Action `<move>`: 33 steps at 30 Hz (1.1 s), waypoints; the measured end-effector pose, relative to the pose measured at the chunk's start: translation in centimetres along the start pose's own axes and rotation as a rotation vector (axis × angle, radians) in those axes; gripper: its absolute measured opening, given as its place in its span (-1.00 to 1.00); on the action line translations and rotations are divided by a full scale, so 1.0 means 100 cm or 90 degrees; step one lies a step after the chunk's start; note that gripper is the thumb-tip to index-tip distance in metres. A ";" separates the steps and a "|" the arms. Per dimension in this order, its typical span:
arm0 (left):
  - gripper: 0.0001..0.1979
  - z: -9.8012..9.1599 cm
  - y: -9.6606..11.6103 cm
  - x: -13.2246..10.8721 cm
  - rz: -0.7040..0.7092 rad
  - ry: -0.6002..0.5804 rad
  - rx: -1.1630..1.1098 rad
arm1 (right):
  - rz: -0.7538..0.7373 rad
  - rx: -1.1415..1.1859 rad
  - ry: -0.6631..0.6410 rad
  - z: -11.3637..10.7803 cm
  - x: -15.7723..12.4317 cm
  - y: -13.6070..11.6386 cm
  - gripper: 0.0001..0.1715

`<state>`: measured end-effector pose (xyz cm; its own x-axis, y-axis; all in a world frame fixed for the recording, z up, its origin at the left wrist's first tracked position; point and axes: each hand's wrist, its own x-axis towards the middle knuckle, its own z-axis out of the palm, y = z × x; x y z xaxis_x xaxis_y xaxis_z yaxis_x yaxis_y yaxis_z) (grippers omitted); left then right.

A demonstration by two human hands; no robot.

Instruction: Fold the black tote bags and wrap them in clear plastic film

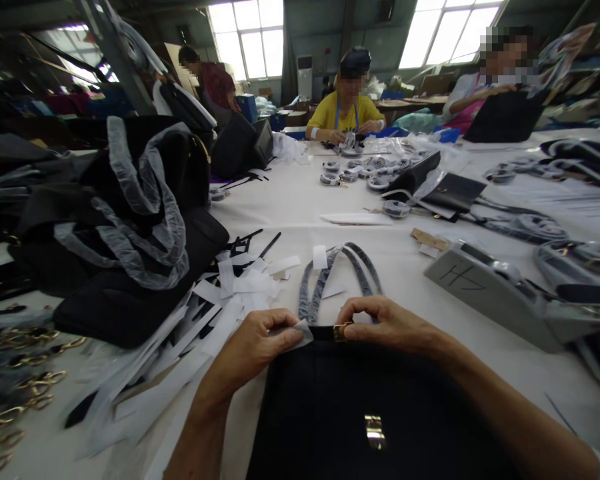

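Black bag [320, 413] seen at the near edge of the table [275, 207], directly under both hands, its front marked by a gold clasp [375, 432]. A white slip [305, 332] was pinched between thumb and forefinger of the left hand [260, 341] at the bag's top edge; whether paper or film could not be told. A gold buckle [340, 331] on the same edge, just beside the slip, was gripped by the fingertips of the right hand [390, 325]. The handles [305, 297], wrapped in clear film, were spread on the table beyond the hands.

To the left, loose paper strips [240, 300] were heaped, mixed with black pieces; beyond them more bags [130, 260] were piled, draped with wrapped straps. Gold clips [10, 417] were scattered at far left. To the right, a grey dispenser [495, 300], hand-marked in black, was noted. Farther off, coiled straps [377, 167] were strewn before a person in yellow [350, 110]; at far right, another black bag [505, 117] was being handled by a second person [480, 100].
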<state>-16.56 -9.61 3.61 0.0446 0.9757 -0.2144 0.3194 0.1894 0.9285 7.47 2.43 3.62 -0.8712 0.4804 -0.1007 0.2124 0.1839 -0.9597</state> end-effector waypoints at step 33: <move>-0.76 0.018 0.010 0.002 -0.015 0.025 0.215 | -0.043 -0.009 0.078 0.037 0.020 0.004 -0.89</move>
<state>-14.54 -9.40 3.96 -0.0013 0.9763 -0.2163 0.6154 0.1713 0.7694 4.21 0.26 2.03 -0.8229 0.5682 -0.0027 0.1625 0.2307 -0.9594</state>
